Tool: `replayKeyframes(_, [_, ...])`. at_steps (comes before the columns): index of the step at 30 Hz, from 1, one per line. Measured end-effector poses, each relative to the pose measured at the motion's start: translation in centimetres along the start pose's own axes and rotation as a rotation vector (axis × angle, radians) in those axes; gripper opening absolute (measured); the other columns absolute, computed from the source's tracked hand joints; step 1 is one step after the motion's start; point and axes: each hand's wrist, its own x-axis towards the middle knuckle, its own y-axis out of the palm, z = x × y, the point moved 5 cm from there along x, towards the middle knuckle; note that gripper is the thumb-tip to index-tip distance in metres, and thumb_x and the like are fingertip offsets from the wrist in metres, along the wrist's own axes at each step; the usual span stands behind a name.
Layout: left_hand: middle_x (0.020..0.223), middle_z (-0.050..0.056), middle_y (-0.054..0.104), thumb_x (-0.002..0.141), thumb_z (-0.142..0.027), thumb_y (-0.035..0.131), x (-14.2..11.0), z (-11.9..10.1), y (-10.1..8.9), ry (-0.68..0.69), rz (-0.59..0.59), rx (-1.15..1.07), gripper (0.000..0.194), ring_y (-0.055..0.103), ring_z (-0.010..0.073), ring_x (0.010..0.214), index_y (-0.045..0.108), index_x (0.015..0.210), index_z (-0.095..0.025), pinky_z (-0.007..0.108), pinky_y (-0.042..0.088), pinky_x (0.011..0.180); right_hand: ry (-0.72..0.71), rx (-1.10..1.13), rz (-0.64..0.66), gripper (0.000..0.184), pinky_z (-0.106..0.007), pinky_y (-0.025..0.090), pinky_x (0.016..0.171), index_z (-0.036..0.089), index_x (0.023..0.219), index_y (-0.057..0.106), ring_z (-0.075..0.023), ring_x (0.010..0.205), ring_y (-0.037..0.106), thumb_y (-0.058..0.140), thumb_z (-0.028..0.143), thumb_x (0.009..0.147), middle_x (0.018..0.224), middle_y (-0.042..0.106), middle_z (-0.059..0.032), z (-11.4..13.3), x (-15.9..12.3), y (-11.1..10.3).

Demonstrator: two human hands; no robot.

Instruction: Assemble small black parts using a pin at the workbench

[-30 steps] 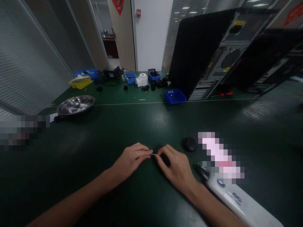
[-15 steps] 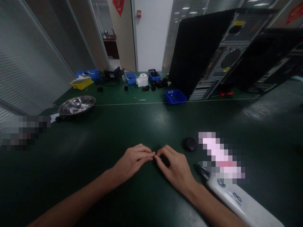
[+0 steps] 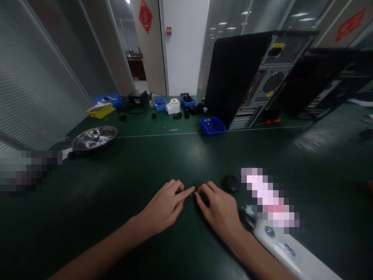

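My right hand [image 3: 218, 206] is low over the green table, its thumb and index finger closed in a pinch. Whatever sits at those fingertips is too small and dark to make out. Beside it, my left hand [image 3: 164, 206] stretches its index finger toward the pinch, with the other fingers curled and the thumb apart below; I see nothing held in it. Just beyond the right hand lies a black rounded object [image 3: 231, 183]. A long white device [image 3: 291, 249] with a dark tip and a handwritten number lies by the right forearm.
A metal bowl [image 3: 94, 138] with white scraps stands at the left. Toward the back are a dark blue bin [image 3: 213, 126], a yellow tray [image 3: 100, 111], a white housing [image 3: 173, 106] and small black parts. A black computer tower [image 3: 233, 77] stands behind at the right.
My left hand's fingers, together at the tips before, have parted, with the index now extended and the others curled. The right hand keeps its pinch. The view has tilted up slightly.
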Motion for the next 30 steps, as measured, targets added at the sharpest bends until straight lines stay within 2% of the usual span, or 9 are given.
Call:
replayKeyframes(2, [0.121,0.008,0.061,0.103,-0.017,0.045,-0.2,0.1,-0.3,-0.017,-0.005,-0.038,0.051,0.055,0.0231,0.108,0.045,0.153,-0.027,0.044,0.049,0.098,0.01,-0.026,0.002,0.014,-0.029,0.038,0.063,0.024,0.092,0.062,-0.0171,0.076,0.064,0.053,0.03,0.102,0.091,0.065,-0.0005,0.0,-0.1,-0.1])
replayKeyframes(8, [0.136,0.005,0.061,0.103,-0.021,0.052,-0.2,-0.4,-0.5,0.006,0.009,-0.108,0.029,0.055,0.022,0.125,0.064,0.129,-0.026,0.043,0.046,0.109,0.069,-0.029,-0.046,0.015,-0.029,0.036,0.06,0.025,0.091,0.062,-0.0169,0.075,0.064,0.055,0.033,0.101,0.09,0.066,0.0001,-0.4,-0.2,-0.4])
replayKeyframes(13, [0.136,0.004,0.065,0.104,-0.02,0.048,0.4,-0.1,-0.3,0.071,0.037,-0.019,0.032,0.054,0.0229,0.131,0.061,0.133,-0.027,0.047,0.042,0.112,0.097,-0.011,-0.062,0.017,-0.029,0.035,0.059,0.025,0.09,0.064,-0.0165,0.071,0.063,0.055,0.035,0.101,0.09,0.067,0.0001,-0.7,-0.3,-0.3])
replayKeyframes(15, [0.131,0.005,0.067,0.104,-0.021,0.048,0.2,2.1,-1.1,0.05,-0.013,0.005,0.032,0.057,0.0225,0.126,0.062,0.133,-0.025,0.045,0.046,0.108,0.102,0.002,-0.056,0.018,-0.029,0.036,0.059,0.025,0.09,0.064,-0.0166,0.071,0.063,0.054,0.036,0.101,0.09,0.067,-0.0002,-0.8,-0.3,-0.3])
replayKeyframes(17, [0.128,0.006,0.068,0.104,-0.023,0.047,-0.5,5.6,-2.8,-0.029,-0.1,0.007,0.032,0.06,0.0218,0.12,0.064,0.132,-0.025,0.044,0.048,0.104,0.107,0.022,-0.043,0.019,-0.029,0.037,0.061,0.025,0.09,0.065,-0.0168,0.073,0.064,0.054,0.037,0.101,0.091,0.067,-0.0003,-0.8,-0.3,-0.3])
replayKeyframes(21, [0.126,0.007,0.069,0.103,-0.032,0.051,-2.8,13.6,-7.5,-0.323,-0.272,-0.002,0.034,0.065,0.0229,0.109,0.065,0.133,-0.024,0.043,0.054,0.094,0.121,0.051,-0.029,0.02,-0.028,0.036,0.06,0.025,0.091,0.064,-0.0169,0.073,0.064,0.053,0.039,0.101,0.091,0.067,-0.0005,-1.0,-0.3,-0.2])
replayKeyframes(23, [0.124,0.007,0.07,0.101,-0.036,0.054,-3.6,15.3,-8.9,-0.402,-0.293,-0.003,0.033,0.066,0.0236,0.105,0.067,0.129,-0.024,0.043,0.055,0.091,0.126,0.059,-0.027,0.021,-0.028,0.036,0.059,0.026,0.09,0.065,-0.0169,0.072,0.064,0.053,0.04,0.101,0.091,0.066,-0.0005,-1.0,-0.3,-0.2])
replayKeyframes(26, [0.125,0.006,0.069,0.101,-0.033,0.055,-2.8,12.9,-8.3,-0.244,-0.211,-0.042,0.027,0.063,0.0227,0.113,0.071,0.122,-0.026,0.043,0.051,0.1,0.136,0.065,-0.037,0.022,-0.029,0.036,0.06,0.026,0.091,0.065,-0.0174,0.073,0.064,0.052,0.041,0.101,0.091,0.066,-0.0007,-1.0,-0.3,-0.2])
replayKeyframes(30, [0.127,0.006,0.068,0.104,-0.023,0.049,-0.3,6.3,-4.3,0.01,-0.068,-0.085,0.029,0.058,0.021,0.12,0.069,0.125,-0.026,0.041,0.047,0.104,0.144,0.067,-0.07,0.023,-0.029,0.037,0.06,0.025,0.09,0.065,-0.018,0.074,0.064,0.052,0.04,0.101,0.089,0.067,-0.0012,-0.9,-0.2,-0.3])
